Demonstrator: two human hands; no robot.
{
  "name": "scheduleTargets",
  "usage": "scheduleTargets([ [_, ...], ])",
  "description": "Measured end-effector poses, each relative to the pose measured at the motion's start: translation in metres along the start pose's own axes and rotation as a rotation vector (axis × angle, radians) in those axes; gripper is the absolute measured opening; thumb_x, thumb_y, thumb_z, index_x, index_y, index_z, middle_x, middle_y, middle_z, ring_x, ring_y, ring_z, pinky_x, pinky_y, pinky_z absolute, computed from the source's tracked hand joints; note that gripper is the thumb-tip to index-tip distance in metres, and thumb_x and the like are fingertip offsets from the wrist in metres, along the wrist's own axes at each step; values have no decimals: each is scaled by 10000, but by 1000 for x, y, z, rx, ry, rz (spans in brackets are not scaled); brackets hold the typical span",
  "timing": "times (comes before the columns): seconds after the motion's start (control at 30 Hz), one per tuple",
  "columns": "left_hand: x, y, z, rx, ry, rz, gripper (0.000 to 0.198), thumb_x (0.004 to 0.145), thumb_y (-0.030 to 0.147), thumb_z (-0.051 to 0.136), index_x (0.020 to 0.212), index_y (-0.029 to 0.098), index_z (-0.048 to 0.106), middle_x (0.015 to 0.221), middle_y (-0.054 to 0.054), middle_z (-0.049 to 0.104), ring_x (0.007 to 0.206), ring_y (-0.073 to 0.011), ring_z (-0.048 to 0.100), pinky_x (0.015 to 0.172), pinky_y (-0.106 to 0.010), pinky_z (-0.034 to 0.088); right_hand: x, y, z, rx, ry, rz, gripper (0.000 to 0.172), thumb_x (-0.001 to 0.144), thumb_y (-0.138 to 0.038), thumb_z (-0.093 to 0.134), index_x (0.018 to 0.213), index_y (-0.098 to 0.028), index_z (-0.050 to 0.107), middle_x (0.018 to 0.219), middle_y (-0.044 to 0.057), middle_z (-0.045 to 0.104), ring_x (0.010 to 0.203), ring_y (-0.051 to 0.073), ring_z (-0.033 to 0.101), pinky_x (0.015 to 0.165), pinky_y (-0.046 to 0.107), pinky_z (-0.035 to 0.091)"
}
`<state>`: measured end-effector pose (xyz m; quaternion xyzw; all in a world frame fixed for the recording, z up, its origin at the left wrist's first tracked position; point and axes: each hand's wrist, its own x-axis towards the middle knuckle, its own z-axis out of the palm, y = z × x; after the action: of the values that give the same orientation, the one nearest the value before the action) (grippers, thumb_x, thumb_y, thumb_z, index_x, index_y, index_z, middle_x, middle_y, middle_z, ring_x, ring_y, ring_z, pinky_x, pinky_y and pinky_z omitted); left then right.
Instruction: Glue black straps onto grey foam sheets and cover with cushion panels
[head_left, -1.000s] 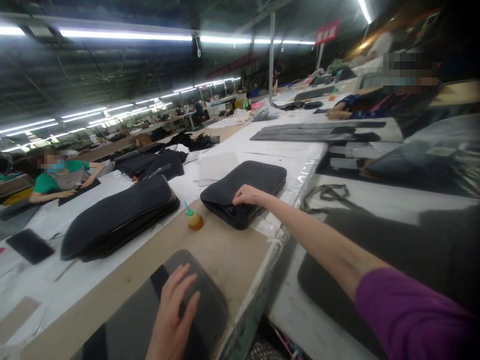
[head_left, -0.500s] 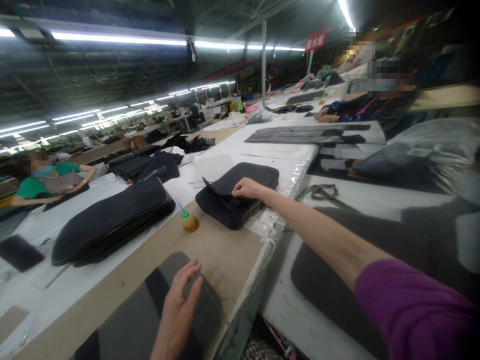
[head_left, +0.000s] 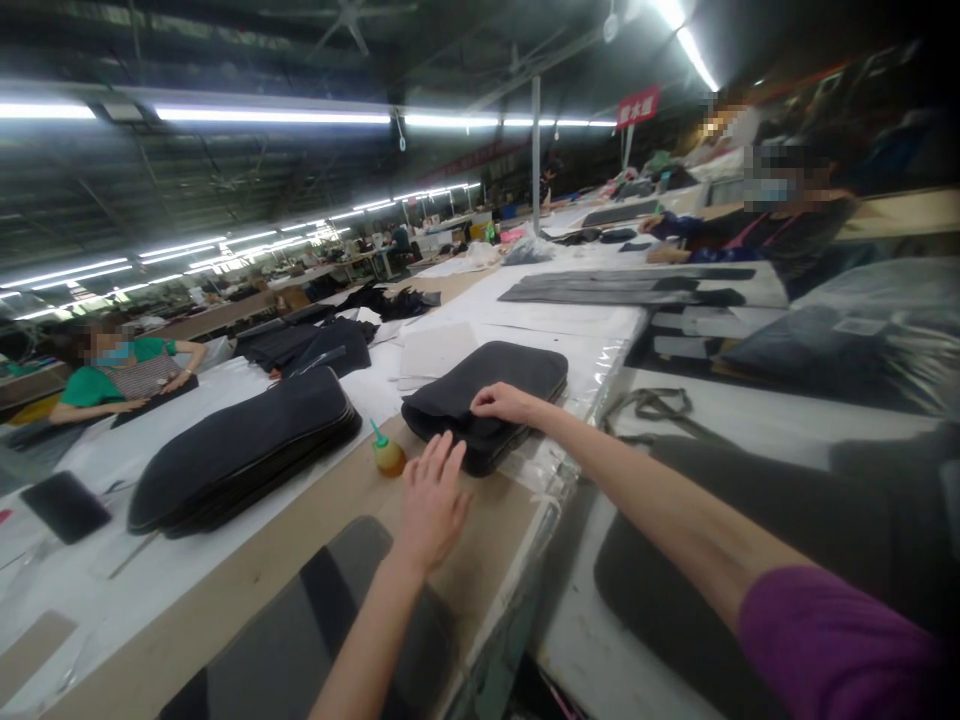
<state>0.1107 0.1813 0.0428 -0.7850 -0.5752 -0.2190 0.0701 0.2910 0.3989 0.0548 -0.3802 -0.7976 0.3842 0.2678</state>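
My right hand [head_left: 504, 402] rests on top of a stack of black fabric pieces [head_left: 487, 385] lying on the table, its fingers curled and pinching at the top piece. My left hand [head_left: 430, 497] hovers over the brown board [head_left: 330, 520], fingers spread and holding nothing, just short of that stack and beside a small amber glue bottle with a green tip [head_left: 388, 455]. Under my left forearm lies a grey rounded panel with a black strip [head_left: 315, 620].
A larger pile of long black pieces [head_left: 240, 450] lies to the left on white paper. More dark fabric [head_left: 315, 340] and flat strips [head_left: 630, 285] sit farther back. One person in green [head_left: 112, 370] works at the left, another [head_left: 750, 225] at the far right.
My left hand has lifted off the grey panel and moved forward toward the black stack. The raised top piece under my right hand has dropped flat again.
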Motion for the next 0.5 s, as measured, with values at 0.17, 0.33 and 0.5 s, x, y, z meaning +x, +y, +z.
scheduleTargets([
  [0.17,36,-8,33,16,-54,-12,520,977,401,504,1466,232,442,1584,-115,388,1494,-275,284,1196,-604,163,-4,2,2,45,42,4,285,863,-410,703,760,-148,662,687,-30,642,623,122,586,663,292,495],
  [0.33,30,-16,53,-90,-61,-75,488,966,432,523,1420,255,507,1519,-141,478,1434,-321,390,1176,-642,148,-3,-2,-26,221,345,-7,306,891,-454,615,804,-162,643,672,2,637,622,156,586,623,302,493],
  [0.5,28,-15,56,-256,-16,-152,424,937,400,584,1344,279,581,1517,-130,486,1446,-318,368,1183,-621,144,-7,-12,-63,339,535,-93,306,836,-482,591,905,-188,634,683,39,667,626,199,595,606,323,494],
])
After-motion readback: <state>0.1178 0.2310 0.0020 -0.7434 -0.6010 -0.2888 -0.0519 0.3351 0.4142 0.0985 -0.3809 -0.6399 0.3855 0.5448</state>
